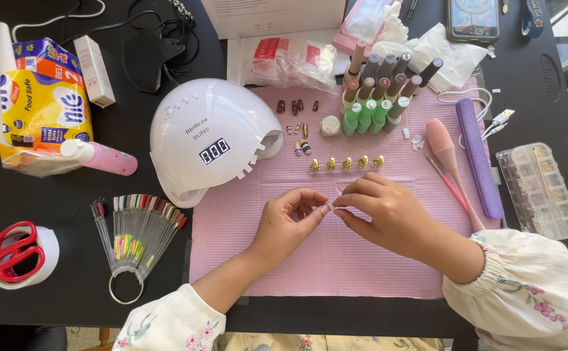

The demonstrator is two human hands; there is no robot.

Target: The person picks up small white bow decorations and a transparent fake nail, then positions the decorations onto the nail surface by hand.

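Over a pink mat (362, 260) on the black counter (69, 286), the left hand (287, 224) and right hand (385, 214) meet, fingers (323, 209) of both pinching one small false nail (330, 206) between them, with a white nail lamp (209, 140) just beyond the left fingers.

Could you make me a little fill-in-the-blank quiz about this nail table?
1. Both hands meet over a mat coloured ____.
2. The red scissors lie on a roll of ____ tape.
3. The white nail lamp sits to the ____ of the polish bottles.
4. The long purple nail file lies beside a pink ____.

Missing words: pink; white; left; brush
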